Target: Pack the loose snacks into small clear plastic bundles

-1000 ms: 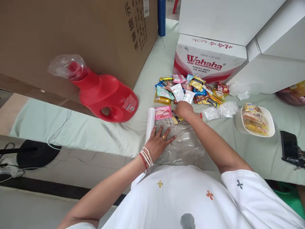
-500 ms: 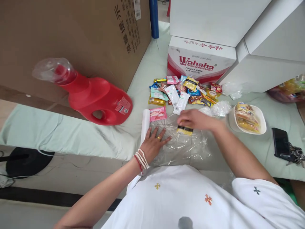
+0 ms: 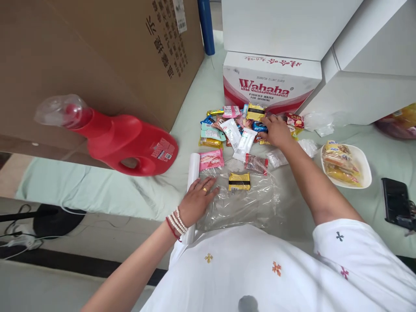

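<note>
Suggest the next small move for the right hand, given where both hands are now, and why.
Probably close the right hand on one packet in the snack pile and carry it to the clear plastic sheet, beside the yellow packet; the left hand presses that sheet flat.

Red detergent jug point(image 3: 130, 145) (lying sideways), Wahaha carton point(image 3: 269, 84), black phone point(image 3: 394, 203)

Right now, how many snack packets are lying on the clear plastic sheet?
2: a yellow packet mid-sheet, and a red-ended clear one at its far edge. None seem hidden.
</note>
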A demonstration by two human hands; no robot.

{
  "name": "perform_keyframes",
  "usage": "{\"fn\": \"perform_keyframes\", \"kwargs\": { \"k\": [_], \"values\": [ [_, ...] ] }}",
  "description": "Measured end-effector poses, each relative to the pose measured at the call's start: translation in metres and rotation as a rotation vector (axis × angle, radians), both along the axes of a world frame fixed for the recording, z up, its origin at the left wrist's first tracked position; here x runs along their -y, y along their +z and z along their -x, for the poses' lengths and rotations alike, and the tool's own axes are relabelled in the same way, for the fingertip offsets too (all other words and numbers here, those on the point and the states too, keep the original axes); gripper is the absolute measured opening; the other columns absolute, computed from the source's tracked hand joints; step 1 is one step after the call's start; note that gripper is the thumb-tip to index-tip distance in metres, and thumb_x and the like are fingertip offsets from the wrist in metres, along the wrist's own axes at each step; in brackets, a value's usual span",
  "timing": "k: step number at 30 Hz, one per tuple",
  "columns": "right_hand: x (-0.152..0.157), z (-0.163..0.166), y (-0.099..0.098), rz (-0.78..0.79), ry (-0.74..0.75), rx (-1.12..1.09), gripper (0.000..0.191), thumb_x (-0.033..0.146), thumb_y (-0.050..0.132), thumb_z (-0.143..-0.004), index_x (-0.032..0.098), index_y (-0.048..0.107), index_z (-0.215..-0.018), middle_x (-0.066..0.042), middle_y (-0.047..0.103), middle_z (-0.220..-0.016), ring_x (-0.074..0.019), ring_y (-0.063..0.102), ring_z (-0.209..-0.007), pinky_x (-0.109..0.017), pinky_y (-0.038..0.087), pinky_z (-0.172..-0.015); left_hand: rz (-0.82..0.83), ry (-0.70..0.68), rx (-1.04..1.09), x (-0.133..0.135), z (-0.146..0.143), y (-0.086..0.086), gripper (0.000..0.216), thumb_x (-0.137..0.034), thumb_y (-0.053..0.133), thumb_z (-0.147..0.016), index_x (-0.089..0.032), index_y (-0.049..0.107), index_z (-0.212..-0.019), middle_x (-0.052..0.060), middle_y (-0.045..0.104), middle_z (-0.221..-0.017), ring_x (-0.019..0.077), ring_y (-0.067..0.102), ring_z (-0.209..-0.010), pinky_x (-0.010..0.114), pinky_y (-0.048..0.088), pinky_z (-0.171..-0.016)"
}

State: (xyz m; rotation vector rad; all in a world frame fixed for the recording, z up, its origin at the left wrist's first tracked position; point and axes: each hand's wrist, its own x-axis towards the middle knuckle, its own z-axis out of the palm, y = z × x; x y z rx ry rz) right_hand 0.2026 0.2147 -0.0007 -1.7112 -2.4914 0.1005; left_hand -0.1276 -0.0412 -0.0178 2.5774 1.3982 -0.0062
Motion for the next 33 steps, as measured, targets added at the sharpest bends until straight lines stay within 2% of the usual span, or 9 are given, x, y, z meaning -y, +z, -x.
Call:
{"fn": "perform_keyframes", "kwargs": {
  "k": [6,10,13,18,20,23,26,29,33],
  "values": [
    [-0.002,-0.019,0.010,-0.017,-0.071,-0.087,0.039,0.036,0.047,-0.101,0.012,0.072,-0.119,-0.020,0.071,-0.111,-0.0340,0.061,-0.100,-0.044,0.046,-0.088,-0.014,0.035,0.032,-0.004,-0.006,0.004,0.046,-0.009,0.054,-0.090,-0.019,0.066,-0.133,0.017,0.054,-0.152,0.0342,0.049,-0.140,0.053,0.048,-0.108],
    [0.065,-0.021,0.032,-0.279,-0.021,-0.260,0.044,0.046,0.044,-0.104,0.014,0.070,-0.119,-0.016,0.069,-0.105,-0.0313,0.059,-0.099,-0.042,0.045,-0.087,-0.006,0.039,0.074,-0.008,-0.009,0.000,0.044,-0.010,0.052,-0.091,-0.018,0.066,-0.132,0.017,0.055,-0.151,0.0335,0.051,-0.137,0.052,0.049,-0.107],
    [0.133,0.003,0.028,-0.237,0.226,-0.220,0.039,0.045,0.049,-0.104,0.016,0.068,-0.121,-0.014,0.069,-0.103,-0.0281,0.057,-0.096,-0.040,0.044,-0.085,-0.025,0.087,0.132,-0.009,-0.005,0.002,0.042,-0.010,0.052,-0.091,-0.019,0.068,-0.128,0.015,0.058,-0.147,0.0326,0.052,-0.136,0.051,0.048,-0.107],
    [0.200,0.052,0.013,-0.027,0.451,0.034,0.040,0.050,0.058,-0.100,0.017,0.070,-0.118,-0.014,0.068,-0.110,-0.0298,0.054,-0.101,-0.044,0.040,-0.089,-0.195,0.654,0.114,0.001,0.007,0.011,0.047,-0.039,0.055,-0.098,-0.015,0.060,-0.137,0.021,0.060,-0.138,0.0377,0.056,-0.127,0.053,0.050,-0.101],
    [0.204,0.067,0.015,-0.025,0.425,0.020,0.056,0.061,0.055,-0.098,0.016,0.067,-0.127,-0.017,0.065,-0.125,-0.0332,0.052,-0.111,-0.048,0.038,-0.096,-0.143,0.843,0.048,0.005,0.006,0.011,0.068,-0.054,0.058,-0.094,-0.008,0.051,-0.144,0.026,0.059,-0.135,0.0407,0.058,-0.122,0.052,0.053,-0.093],
    [0.200,0.089,0.015,-0.058,0.436,-0.016,0.065,0.059,0.042,-0.104,0.013,0.054,-0.148,-0.018,0.053,-0.150,-0.0364,0.043,-0.135,-0.055,0.029,-0.113,0.010,0.916,-0.027,0.007,0.000,0.008,0.078,-0.060,0.059,-0.091,-0.007,0.046,-0.147,0.025,0.062,-0.127,0.0401,0.063,-0.115,0.047,0.055,-0.083],
    [0.189,0.105,0.000,0.017,0.494,0.034,0.065,0.055,0.042,-0.104,0.012,0.049,-0.153,-0.017,0.043,-0.161,-0.0371,0.036,-0.146,-0.058,0.022,-0.120,0.117,0.943,0.025,0.007,0.007,0.006,0.071,-0.053,0.064,-0.088,-0.012,0.048,-0.144,0.020,0.066,-0.121,0.0346,0.067,-0.104,0.041,0.053,-0.079],
    [0.181,0.109,-0.016,0.096,0.527,0.078,0.063,0.055,0.046,-0.103,0.015,0.052,-0.151,-0.015,0.035,-0.166,-0.0379,0.039,-0.145,-0.058,0.029,-0.119,0.229,0.965,0.244,0.007,0.031,0.004,0.050,-0.048,0.062,-0.087,-0.016,0.059,-0.124,0.011,0.070,-0.102,0.0272,0.066,-0.088,0.035,0.050,-0.074],
    [0.175,0.105,-0.020,0.133,0.550,0.101,0.062,0.052,0.051,-0.102,0.014,0.053,-0.150,-0.014,0.031,-0.168,-0.0378,0.041,-0.145,-0.056,0.036,-0.117,0.329,0.939,0.541,0.014,0.057,0.004,0.040,-0.055,0.051,-0.090,-0.018,0.059,-0.103,-0.001,0.055,-0.070,0.0204,0.054,-0.067,0.032,0.043,-0.064]
  ]
}}
